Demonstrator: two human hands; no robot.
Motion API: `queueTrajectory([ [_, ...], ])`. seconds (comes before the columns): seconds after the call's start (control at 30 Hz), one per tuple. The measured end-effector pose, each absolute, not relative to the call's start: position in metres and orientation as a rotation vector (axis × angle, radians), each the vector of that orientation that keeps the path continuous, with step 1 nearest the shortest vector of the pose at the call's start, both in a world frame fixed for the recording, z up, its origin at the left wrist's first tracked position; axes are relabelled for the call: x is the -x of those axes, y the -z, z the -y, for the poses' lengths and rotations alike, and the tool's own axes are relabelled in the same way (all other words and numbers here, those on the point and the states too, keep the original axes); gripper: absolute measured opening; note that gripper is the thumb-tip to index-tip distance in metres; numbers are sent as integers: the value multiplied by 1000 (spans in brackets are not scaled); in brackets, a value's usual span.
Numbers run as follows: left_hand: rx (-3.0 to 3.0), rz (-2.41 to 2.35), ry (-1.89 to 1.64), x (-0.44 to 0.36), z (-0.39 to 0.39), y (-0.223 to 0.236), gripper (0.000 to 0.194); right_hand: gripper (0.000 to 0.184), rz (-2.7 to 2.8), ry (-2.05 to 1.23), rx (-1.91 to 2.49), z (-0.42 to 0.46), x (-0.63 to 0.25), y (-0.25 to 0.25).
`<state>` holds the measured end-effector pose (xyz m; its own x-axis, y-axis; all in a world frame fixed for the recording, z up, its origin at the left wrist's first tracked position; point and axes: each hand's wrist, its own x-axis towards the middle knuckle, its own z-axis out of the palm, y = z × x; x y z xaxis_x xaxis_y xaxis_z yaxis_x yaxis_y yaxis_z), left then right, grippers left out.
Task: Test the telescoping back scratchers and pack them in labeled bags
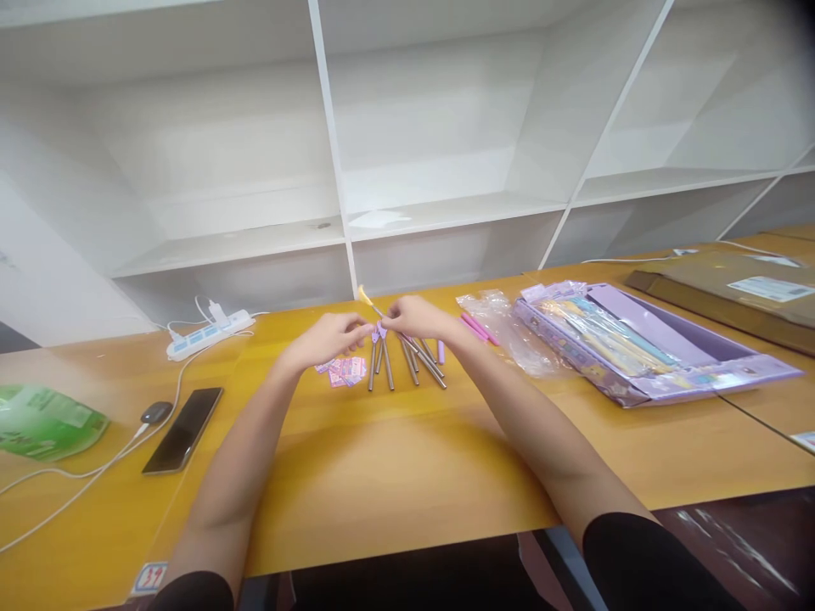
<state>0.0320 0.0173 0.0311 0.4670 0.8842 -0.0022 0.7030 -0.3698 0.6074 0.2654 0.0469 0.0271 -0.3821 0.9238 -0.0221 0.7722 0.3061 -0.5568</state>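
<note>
My right hand (417, 318) is closed in a pinch on a thin yellow-tipped stick (365, 296), whose yellow end points up and to the left. My left hand (328, 339) is close by, its fingers loosely bent and apart, with nothing visible between them. Several metal rods (389, 371) lie fanned out on the table below both hands, some with purple pieces (380, 329) at their upper ends. Small pink and purple printed cards (347, 372) are beneath my left hand. My fingers partly hide the stick and the purple pieces.
Right of my hands lie pink sticks (479, 328), a clear plastic bag (525, 339) and an open purple box (713, 373) with packed items. A brown carton (726, 288) is farther right. On the left are a phone (183, 431), power strip (210, 334), cables and green pouch (47, 422).
</note>
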Motion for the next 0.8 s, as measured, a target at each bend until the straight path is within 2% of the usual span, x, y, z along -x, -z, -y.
queueTrajectory([
  [0.17, -1944, -1077, -763, -51, -5, -34, 43, 22, 2114, -1009, 1159, -9, -267, -50],
  [0.27, -1919, -1008, -795, -52, 7, -43, 31, 31, 1951, -1156, 895, 5, -267, -55],
  [0.37, -1953, -955, -808, -53, 19, -50, 20, 44, 1895, -1128, 798, 13, -270, -58],
  [0.43, -2007, -956, -826, -54, 25, -53, 19, 44, 1915, -1072, 830, 14, -277, -61],
  [0.53, -2070, -1033, -898, -51, 29, -56, 23, 40, 2026, -845, 1078, 5, -301, -67],
  [0.63, -2092, -1072, -969, -40, 29, -61, 22, 39, 2236, -481, 1598, -20, -337, -61],
  [0.73, -2093, -1090, -1059, -26, 28, -66, 19, 32, 2340, -282, 2062, -42, -376, -32],
  [0.8, -2098, -1114, -1113, -18, 28, -69, 19, 37, 2350, -268, 2278, -46, -396, -3],
])
